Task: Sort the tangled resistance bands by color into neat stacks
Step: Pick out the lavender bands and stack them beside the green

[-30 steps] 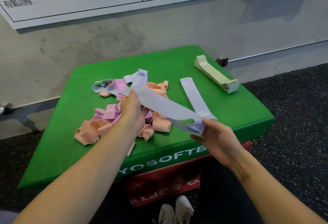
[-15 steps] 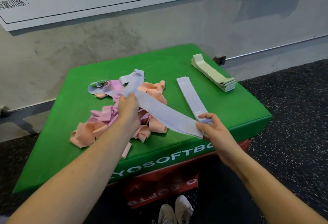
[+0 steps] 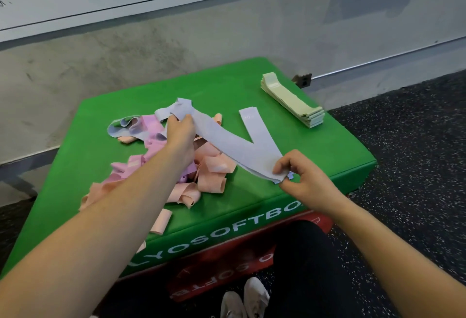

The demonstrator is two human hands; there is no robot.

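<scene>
A lavender band (image 3: pixel 227 141) stretches flat between my hands above the green soft box (image 3: pixel 327 146). My left hand (image 3: pixel 180 132) grips its far end over the tangled pile (image 3: pixel 209 166) of peach, pink and lavender bands. My right hand (image 3: pixel 301 175) pinches its near end close to the box's front edge, right over the near end of the flat lavender band (image 3: pixel 257 126) lying on the box. A neat stack of pale green bands (image 3: pixel 293 99) lies at the back right.
The green box sits on a red box (image 3: pixel 227 267) against a grey wall. Black speckled floor (image 3: pixel 416 166) lies to the right. My white shoes (image 3: pixel 244 300) show below the box front. A loose peach band (image 3: pixel 161 222) lies near the front edge.
The held lavender band has been pulled straight and flattened, and both hands have carried it farther over the box, its near end now above the laid lavender band.
</scene>
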